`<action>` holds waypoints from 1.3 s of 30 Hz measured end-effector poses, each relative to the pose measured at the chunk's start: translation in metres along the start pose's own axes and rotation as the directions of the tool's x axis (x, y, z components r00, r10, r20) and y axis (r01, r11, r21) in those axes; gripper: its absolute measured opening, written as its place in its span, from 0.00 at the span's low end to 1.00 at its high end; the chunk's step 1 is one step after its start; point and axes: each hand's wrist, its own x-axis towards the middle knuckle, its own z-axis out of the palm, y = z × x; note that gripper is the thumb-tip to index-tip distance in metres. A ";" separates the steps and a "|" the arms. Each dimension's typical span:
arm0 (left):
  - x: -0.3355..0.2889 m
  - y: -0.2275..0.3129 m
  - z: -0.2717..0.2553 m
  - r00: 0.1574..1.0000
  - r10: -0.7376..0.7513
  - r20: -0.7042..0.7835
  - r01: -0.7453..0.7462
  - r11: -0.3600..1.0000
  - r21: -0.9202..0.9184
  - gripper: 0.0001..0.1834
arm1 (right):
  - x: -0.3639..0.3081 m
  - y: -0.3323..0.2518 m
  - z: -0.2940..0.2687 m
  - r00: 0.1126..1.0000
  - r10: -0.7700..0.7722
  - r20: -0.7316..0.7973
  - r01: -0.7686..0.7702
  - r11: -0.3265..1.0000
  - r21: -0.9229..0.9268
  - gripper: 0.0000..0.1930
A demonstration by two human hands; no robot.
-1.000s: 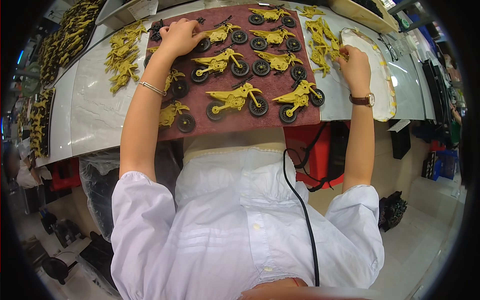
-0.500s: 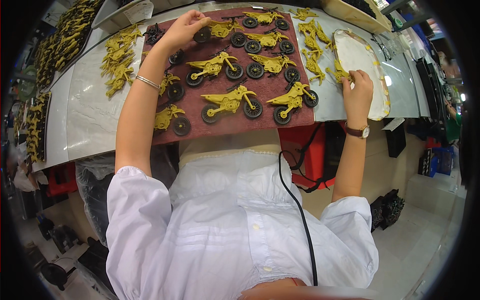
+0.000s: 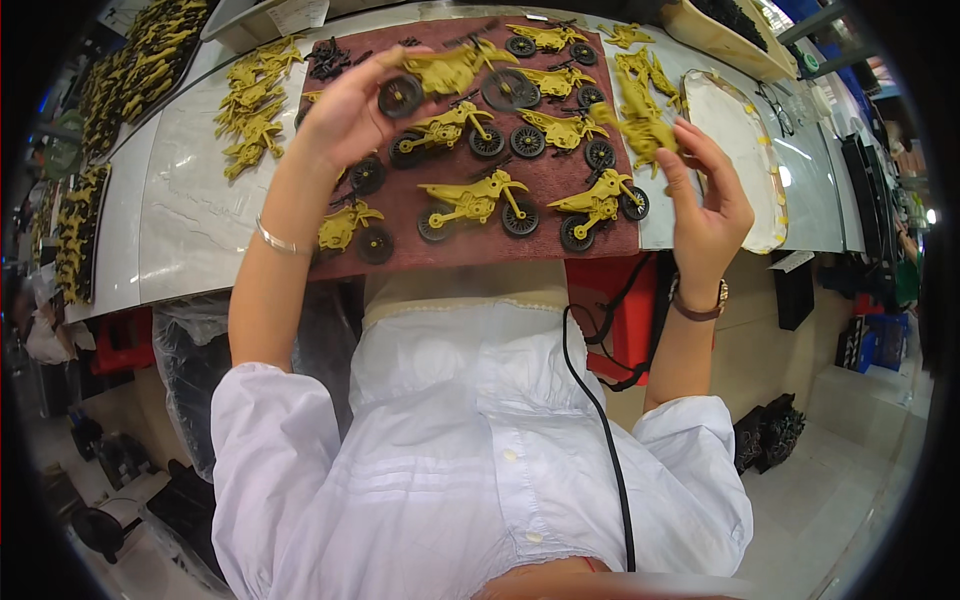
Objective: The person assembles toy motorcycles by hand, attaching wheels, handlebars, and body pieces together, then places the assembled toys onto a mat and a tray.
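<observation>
Nearest, the person in a white shirt (image 3: pixel 470 450) is sitting at the bench with both arms raised. The left hand (image 3: pixel 345 110), at about eleven o'clock, is gripping a finished yellow toy motorbike (image 3: pixel 450 75) by its rear wheel, fingers closed around it, holding it clear above the mat. The right hand (image 3: pixel 705 195), at about two o'clock, is pinching a bare yellow bike frame (image 3: pixel 640 125) between thumb and fingertips, the other fingers half spread. By my judgement the assembling step is in hand: the frame is lacking wheels, so fitting them calls for loose black wheels (image 3: pixel 335 55) lying at the mat's far left corner. Beyond, more wheeled bikes are standing in rows on a dark red mat (image 3: pixel 560 200). That mat is resting on a pale marble table (image 3: pixel 180 220), with heaps of unwheeled frames (image 3: pixel 250 110) at ten o'clock and a white tray (image 3: pixel 745 140) at two
</observation>
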 end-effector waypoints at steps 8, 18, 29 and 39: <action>-0.068 -0.063 0.045 0.996 -0.061 -0.069 0.046 0.978 -0.204 0.24 | -0.013 -0.045 0.047 0.913 -0.235 0.332 0.248 0.969 0.005 0.12; -0.083 -0.082 0.046 0.998 -0.062 -0.019 0.055 0.966 -0.251 0.24 | -0.026 -0.045 0.053 0.848 -0.252 0.467 0.260 0.964 0.049 0.12; -0.083 -0.095 0.045 0.999 0.011 -0.054 -0.019 0.988 -0.152 0.20 | -0.035 -0.040 0.051 0.848 -0.180 0.498 0.209 0.978 -0.002 0.12; -0.085 -0.096 0.054 0.967 0.246 -0.066 -0.227 0.950 0.215 0.14 | -0.038 -0.032 0.050 0.824 0.216 0.524 -0.399 0.878 0.264 0.22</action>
